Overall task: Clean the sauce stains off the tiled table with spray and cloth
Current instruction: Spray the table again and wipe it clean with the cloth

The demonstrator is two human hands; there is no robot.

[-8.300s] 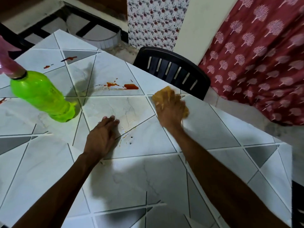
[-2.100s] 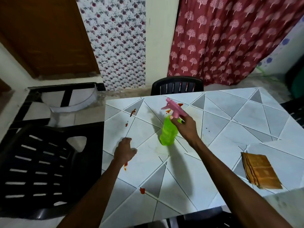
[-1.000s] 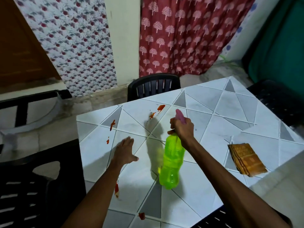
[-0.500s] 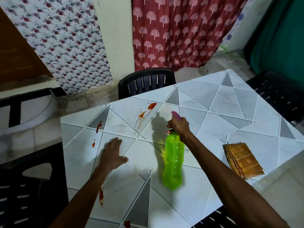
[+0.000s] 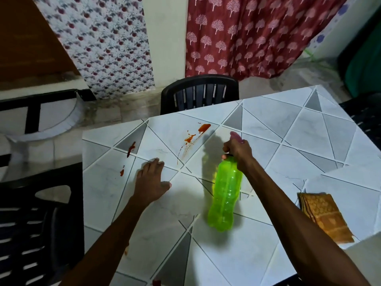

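My right hand grips the pink trigger head of a bright green spray bottle, which hangs above the tiled table with its nozzle toward the far edge. An orange-red sauce stain lies just beyond the nozzle. Two smaller red stains mark the tiles at the far left, and another shows at the near edge. My left hand rests flat on the table, fingers straight. A folded orange patterned cloth lies on the table to the right, untouched.
A black plastic chair stands at the far side of the table, another at the left, and a dark one at the right. Patterned curtains hang on the wall behind.
My right hand picked up the spray bottle after leaving the cloth on the right. Over the last second the bottle stays pointed at the orange stain; my left hand has stayed flat on the table.
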